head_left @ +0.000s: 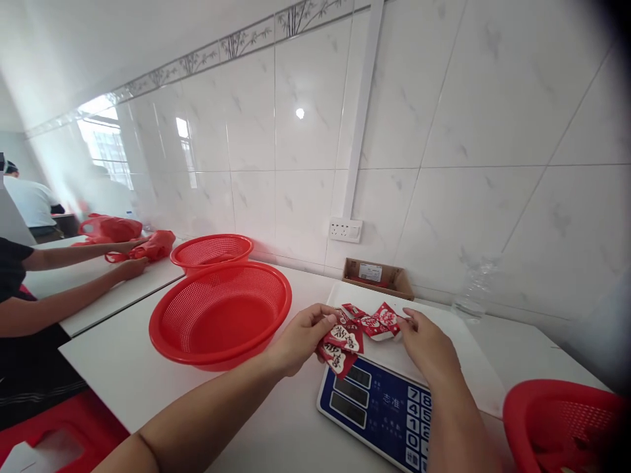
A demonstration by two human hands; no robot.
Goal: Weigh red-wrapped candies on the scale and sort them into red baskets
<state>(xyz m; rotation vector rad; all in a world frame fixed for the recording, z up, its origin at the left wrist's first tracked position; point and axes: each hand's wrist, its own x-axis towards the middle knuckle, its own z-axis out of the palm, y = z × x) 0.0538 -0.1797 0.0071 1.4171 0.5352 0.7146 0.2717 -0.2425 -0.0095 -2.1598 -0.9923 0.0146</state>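
My left hand (302, 340) is closed on several small red packets (344, 340) with white and dark printing, fanned out over the near edge of a digital scale (372, 410). Just to the right, my right hand (430, 343) has thumb and finger pinched at the end of a red-and-white wrapped packet (382, 322). This packet is above the scale's white plate (453, 338); whether it rests there I cannot tell. The scale's blue panel, with display windows and number keys, is partly covered by my right forearm.
Left of the scale stands a large red plastic basket (156, 328), with another red basket (177, 253) behind it. A cardboard box (405, 284) and clear plastic container (473, 292) sit along the wall. At right is a red basket (517, 414). A co-worker's hands (135, 264) touch red bags (158, 244).
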